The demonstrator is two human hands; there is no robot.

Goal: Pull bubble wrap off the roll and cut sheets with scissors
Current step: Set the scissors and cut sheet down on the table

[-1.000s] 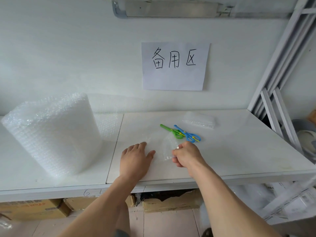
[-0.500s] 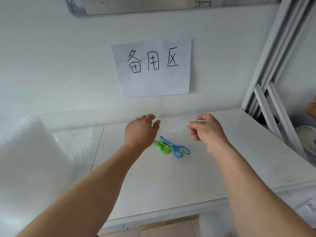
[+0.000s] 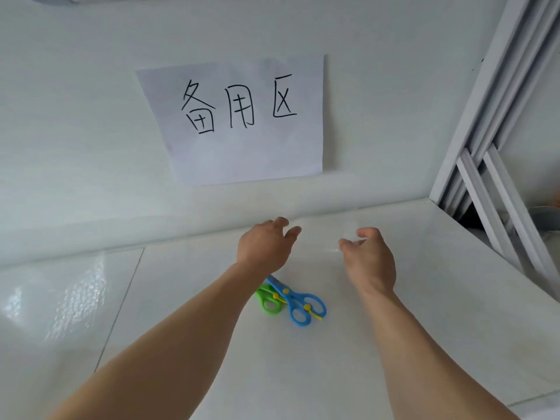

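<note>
A: White wall (image 3: 91,116) behind, white table (image 3: 394,344) in front, paper sign (image 3: 242,122) with three handwritten characters stuck on the wall. White rack (image 3: 497,165) at the right edge.

B: Hands?

A: Both arms reach forward over the far part of the table. Left hand (image 3: 265,245) is back-up, fingers loosely bent, thumb out to the right. Right hand (image 3: 371,256) is beside it, fingers curved, thumb and forefinger apart in a C shape.

B: Holding anything?

A: Hard to say. A clear sheet (image 3: 324,234) of bubble wrap lies between and under the fingertips, near the back edge of the table. It is faint, nearly see-through. The fingers look to be at its edges, but whether they pinch it or only hover over it cannot be told.

B: Roll?

A: Only a glossy, bubbly wrap (image 3: 69,301) stretch shows at the left, spread over the left tabletop. The roll body itself is out of frame.

B: Scissors?

A: Two pairs lying flat on the table, overlapped. Blue scissors (image 3: 298,307) on top, green scissors (image 3: 269,303) under and left, both with yellow pivots. Their blades go under the left forearm. Neither hand touches them.
</note>
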